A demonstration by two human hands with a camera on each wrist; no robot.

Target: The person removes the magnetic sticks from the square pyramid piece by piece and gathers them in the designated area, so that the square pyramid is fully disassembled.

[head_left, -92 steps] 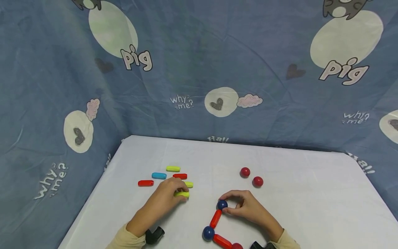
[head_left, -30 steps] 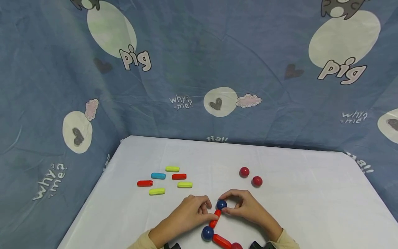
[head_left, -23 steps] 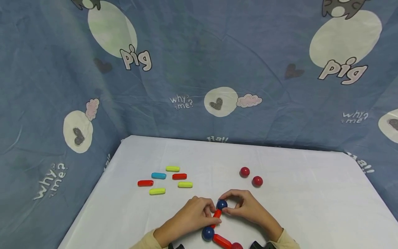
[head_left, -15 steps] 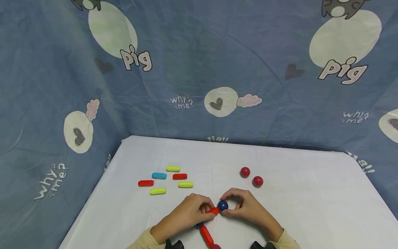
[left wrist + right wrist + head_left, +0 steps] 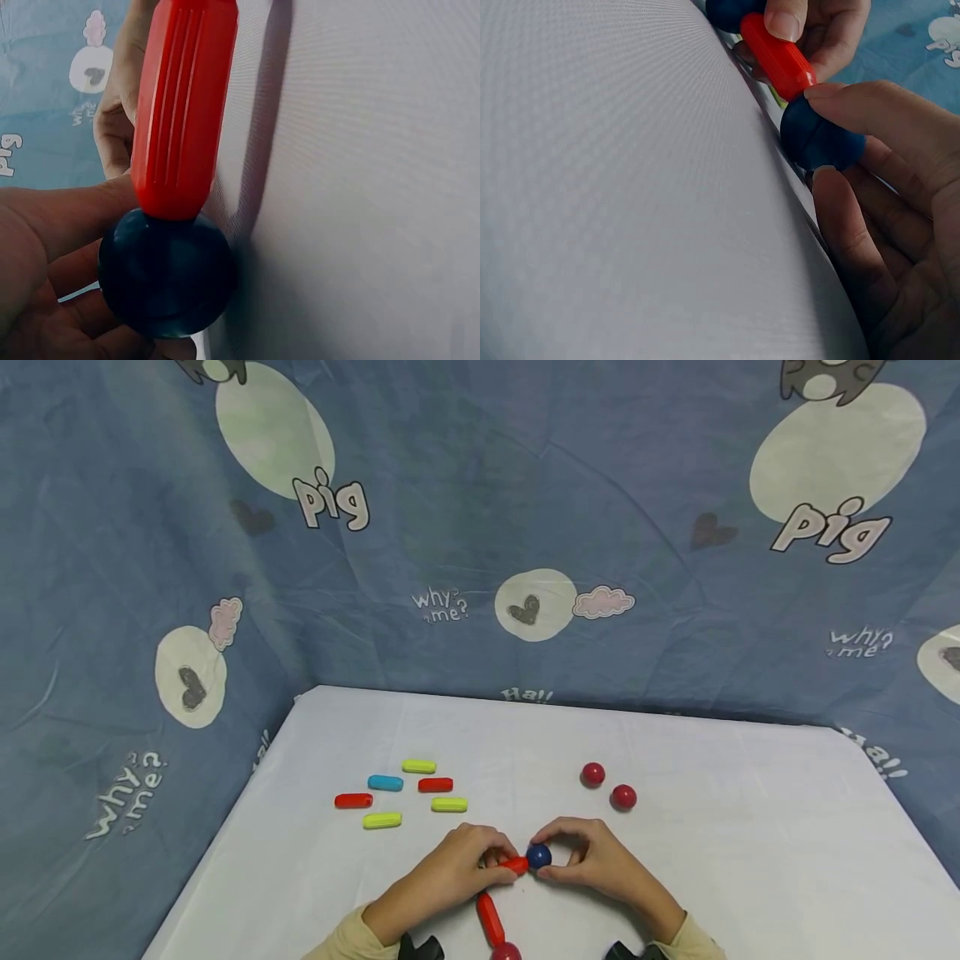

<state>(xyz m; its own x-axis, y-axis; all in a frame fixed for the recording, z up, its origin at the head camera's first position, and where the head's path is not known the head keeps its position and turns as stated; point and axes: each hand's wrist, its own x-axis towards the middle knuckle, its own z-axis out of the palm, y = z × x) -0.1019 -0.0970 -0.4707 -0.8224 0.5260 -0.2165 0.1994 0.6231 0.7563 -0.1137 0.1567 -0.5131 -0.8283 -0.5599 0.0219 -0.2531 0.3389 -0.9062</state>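
Observation:
My left hand (image 5: 461,864) pinches a red building rod (image 5: 517,865) between thumb and fingers. One end of that rod meets a blue ball (image 5: 538,857), which my right hand (image 5: 596,856) grips by thumb and fingertips. At the rod's other end sits a second blue ball (image 5: 733,11), covered by the left hand in the head view. The left wrist view shows this ball large, joined to another ribbed red rod (image 5: 184,105). In the head view that rod slants down toward the front, with a red ball (image 5: 506,952) on its end.
Several loose rods lie at the left back: yellow ones (image 5: 382,820), red ones (image 5: 353,801) and a blue one (image 5: 386,783). Two red balls (image 5: 592,774) (image 5: 623,797) rest behind my right hand. A patterned blue cloth (image 5: 465,527) hangs behind the white table (image 5: 750,827).
My left hand has set a yellow rod down at the left, come over to the red rod and gripped it. The joined chain has swung left; the right hand has stayed on its blue ball.

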